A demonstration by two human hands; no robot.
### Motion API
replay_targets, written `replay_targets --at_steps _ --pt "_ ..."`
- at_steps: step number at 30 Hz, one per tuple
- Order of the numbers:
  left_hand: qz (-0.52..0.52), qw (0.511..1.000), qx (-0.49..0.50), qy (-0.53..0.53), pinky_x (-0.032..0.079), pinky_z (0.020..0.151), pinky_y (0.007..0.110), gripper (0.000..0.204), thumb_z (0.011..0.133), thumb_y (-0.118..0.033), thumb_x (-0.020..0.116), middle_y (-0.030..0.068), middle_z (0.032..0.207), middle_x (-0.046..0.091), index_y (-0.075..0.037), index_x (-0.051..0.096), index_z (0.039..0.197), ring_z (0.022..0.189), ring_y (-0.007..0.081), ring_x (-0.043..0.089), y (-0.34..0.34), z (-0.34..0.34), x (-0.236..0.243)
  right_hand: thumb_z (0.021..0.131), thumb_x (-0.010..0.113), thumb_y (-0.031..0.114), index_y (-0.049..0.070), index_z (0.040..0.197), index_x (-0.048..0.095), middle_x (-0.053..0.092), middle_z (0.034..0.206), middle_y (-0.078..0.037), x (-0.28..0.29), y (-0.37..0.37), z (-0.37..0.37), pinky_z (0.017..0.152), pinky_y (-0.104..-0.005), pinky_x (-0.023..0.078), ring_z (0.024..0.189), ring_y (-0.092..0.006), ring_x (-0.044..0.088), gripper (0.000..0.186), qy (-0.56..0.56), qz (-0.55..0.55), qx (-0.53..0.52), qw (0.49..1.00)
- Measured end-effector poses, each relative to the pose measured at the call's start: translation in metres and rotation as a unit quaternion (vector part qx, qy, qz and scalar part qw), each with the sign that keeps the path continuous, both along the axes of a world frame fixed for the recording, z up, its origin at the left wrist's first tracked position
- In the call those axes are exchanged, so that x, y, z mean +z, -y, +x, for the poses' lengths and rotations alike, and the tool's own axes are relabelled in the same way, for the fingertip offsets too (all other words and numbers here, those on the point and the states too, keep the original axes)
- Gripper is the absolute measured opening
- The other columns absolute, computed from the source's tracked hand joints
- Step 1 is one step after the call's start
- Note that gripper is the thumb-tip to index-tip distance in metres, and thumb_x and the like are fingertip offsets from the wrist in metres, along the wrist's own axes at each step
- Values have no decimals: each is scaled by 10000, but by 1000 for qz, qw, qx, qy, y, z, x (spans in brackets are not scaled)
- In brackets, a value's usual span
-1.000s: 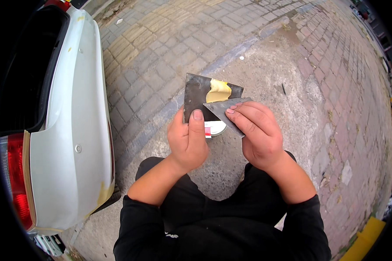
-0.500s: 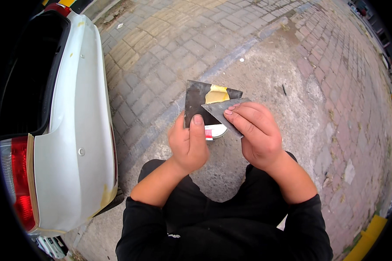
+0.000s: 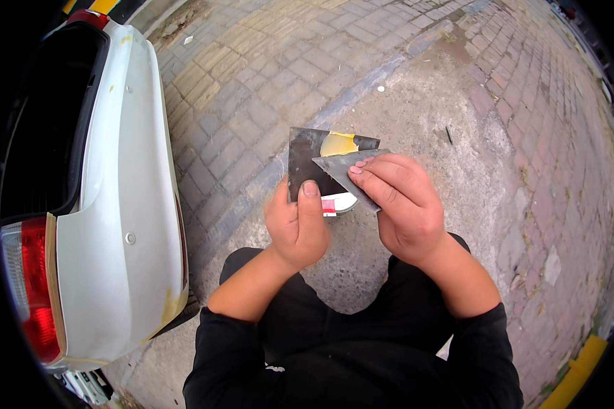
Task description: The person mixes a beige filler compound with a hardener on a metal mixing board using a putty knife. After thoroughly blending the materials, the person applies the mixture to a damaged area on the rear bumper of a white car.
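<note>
My left hand (image 3: 297, 228) is closed on a dark flat plate (image 3: 305, 157), thumb on its face. A lump of pale yellow paste (image 3: 338, 142) sits on the plate's upper right part. My right hand (image 3: 409, 208) grips a grey thin triangular spreader (image 3: 338, 168), fingertips on top, its blade lying over the plate just below the paste. Behind and below the plate a round can (image 3: 338, 204) with a white and red label is partly hidden.
A white car's rear (image 3: 106, 252) with a red tail light (image 3: 37, 286) and yellowish patches stands along the left. Paving bricks (image 3: 239, 82) border rough concrete, with a dark thin object (image 3: 449, 135) lying on it. A yellow strip (image 3: 573, 371) is at lower right.
The plate has dropped and tilted slightly from a second ago. The spreader has shifted a little left and up. The paste now looks flatter and smaller along its lower edge.
</note>
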State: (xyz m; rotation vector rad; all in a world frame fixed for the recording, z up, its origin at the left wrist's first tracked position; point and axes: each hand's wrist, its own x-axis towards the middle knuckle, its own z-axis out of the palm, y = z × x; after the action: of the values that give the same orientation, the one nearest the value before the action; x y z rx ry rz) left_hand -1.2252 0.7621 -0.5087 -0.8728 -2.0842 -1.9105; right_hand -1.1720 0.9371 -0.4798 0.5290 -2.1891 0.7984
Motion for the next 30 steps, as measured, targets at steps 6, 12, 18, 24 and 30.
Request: replay_targets --at_steps 6,12,18,24,30 --pt "-24 1000 -6 12 451 580 314 223 985 -84 434 123 803 637 80 581 1023 624 207 567 4 1 0 696 635 -52 -53 1075 658 641 1028 -156 -2 0 -1 821 -389 516 943 -324 626 380 -12 -9 -24 1000" --pt "35 999 4 41 317 579 215 145 998 -101 465 -22 750 522 14 539 949 658 48 412 -3 3 0 683 637 -38 -51 1064 663 640 1027 -155 -5 1 -3 809 -382 521 945 -322 626 382 -26 -16 -31 999" --pt "48 996 -18 76 319 602 197 113 991 -79 478 -30 755 520 8 534 948 675 24 419 -1 3 -1 683 640 -19 -41 1045 671 647 1000 -135 -4 -3 -3 780 -383 536 905 -312 635 364 -55 -14 -40 998" --pt "217 935 -129 248 455 773 285 226 967 -97 489 93 968 645 62 558 1112 861 149 593 10 -12 12 676 660 9 -11 1019 699 654 996 -100 7 -4 6 780 -374 561 901 -274 645 345 -46 8 21 999" --pt "303 798 -297 429 481 961 391 415 946 -157 471 212 1195 614 112 479 1261 1101 276 614 18 -15 45 744 704 46 111 1032 726 647 1076 -17 14 10 29 962 -411 511 1017 -206 608 296 -119 0 100 988"
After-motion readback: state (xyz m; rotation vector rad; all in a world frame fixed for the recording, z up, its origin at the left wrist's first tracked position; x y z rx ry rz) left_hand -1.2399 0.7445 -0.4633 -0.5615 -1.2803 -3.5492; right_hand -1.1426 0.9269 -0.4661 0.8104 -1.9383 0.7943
